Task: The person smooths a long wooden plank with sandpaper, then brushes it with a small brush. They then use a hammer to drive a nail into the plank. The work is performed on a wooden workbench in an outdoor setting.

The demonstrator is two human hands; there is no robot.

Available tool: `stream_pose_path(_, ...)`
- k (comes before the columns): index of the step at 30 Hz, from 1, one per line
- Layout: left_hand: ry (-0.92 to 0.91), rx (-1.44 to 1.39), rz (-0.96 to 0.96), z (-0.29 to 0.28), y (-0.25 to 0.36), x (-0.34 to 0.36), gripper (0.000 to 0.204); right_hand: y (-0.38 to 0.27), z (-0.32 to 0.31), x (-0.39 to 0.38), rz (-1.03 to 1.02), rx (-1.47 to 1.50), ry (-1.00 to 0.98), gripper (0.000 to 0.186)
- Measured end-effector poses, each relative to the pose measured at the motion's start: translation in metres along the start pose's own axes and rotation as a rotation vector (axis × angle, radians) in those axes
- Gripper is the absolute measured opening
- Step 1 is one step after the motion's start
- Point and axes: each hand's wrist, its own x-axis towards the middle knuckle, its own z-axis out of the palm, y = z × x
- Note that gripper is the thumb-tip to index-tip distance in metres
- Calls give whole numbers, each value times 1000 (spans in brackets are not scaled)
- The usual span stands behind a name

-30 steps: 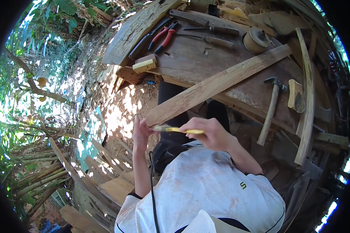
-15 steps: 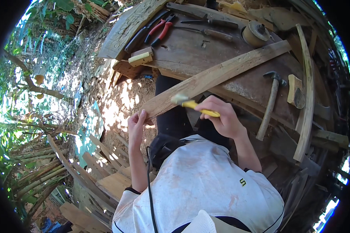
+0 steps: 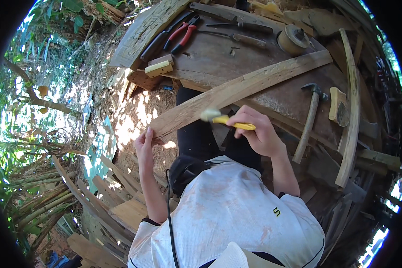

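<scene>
We look down on a long, pale, rough-sawn wooden plank point(image 3: 236, 91) lying slantwise, its far end resting on the dark, worn wooden tabletop point(image 3: 219, 58) and its near end jutting out past the edge over the dirt ground. Our left hand point(image 3: 145, 145) is at that near end, fingers point(image 3: 148, 134) pressed together and curled against the plank's underside; how much of the end they wrap we cannot tell, since the wood hides the tips. Our right hand point(image 3: 259, 131) sits just beside the plank's lower edge, fingers closed round a yellow-handled tool point(image 3: 230, 120). Its pale working end is blurred against the wood, so whether it is a brush or a blade we cannot make out.

On the tabletop, well apart from the hands, lie red-handled pliers point(image 3: 183, 32), a small pale wooden block point(image 3: 158, 68), a round rusty spool point(image 3: 292, 39) and a wooden-handled claw hammer point(image 3: 309, 118). A thin curved wooden strip point(image 3: 350, 102) runs down the right side, its lower end lost among scrap boards. Our white shirt covers the lap below.
</scene>
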Motion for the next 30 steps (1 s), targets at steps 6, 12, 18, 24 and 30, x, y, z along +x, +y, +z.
stream_pose_path(6, 44, -35, -2, -10, -2, 1, 35, 2, -2, 2, -58, -78, 141, 16)
stream_pose_path(12, 154, -48, 1, -22, -7, 1, 34, -5, -10, -4, 53, 81, 113, 14)
stream_pose_path(18, 205, -66, 19, -38, -11, 4, 33, -5, -21, -3, 133, 85, -16, 18)
stream_pose_path(24, 247, -48, 16, -43, -9, 5, 34, -4, -20, 3, 49, -58, -4, 17)
stream_pose_path(30, 226, -62, 32, -43, -9, 6, 34, 2, -20, 12, -61, -210, 100, 18)
